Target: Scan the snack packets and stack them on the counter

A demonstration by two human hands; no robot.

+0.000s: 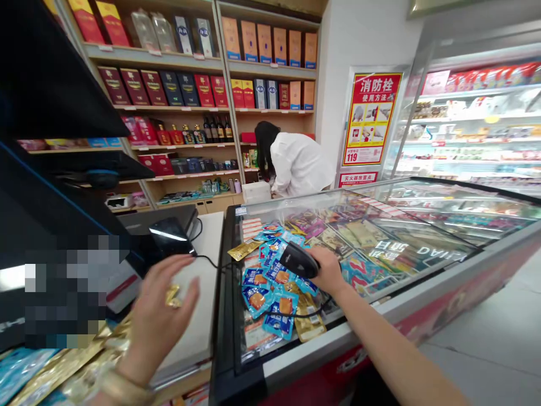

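My right hand (pixel 329 269) is wrapped round a black handheld barcode scanner (pixel 299 259), held over a pile of small blue snack packets (pixel 279 307) on the chest freezer's glass top. Gold packets lie among them, one gold packet (pixel 244 249) at the pile's far left edge and another gold packet (pixel 310 318) nearer me. The scanner's black cable crosses the pile. On the left, my left hand (pixel 154 316), slightly blurred, is open above the white counter (pixel 190 316), thumb and fingers apart. A bit of gold wrapper (pixel 172 296) shows between them, apparently on the counter.
A dark checkout screen (pixel 63 186) looms at left, with more gold and blue packets (pixel 63 372) below. The chest freezer (pixel 313 352) stretches right. Behind it a person in a white shirt (pixel 300 163) bends over near shelves (pixel 173 107) of boxed bottles. A lit display cooler (pixel 477 124) stands far right.
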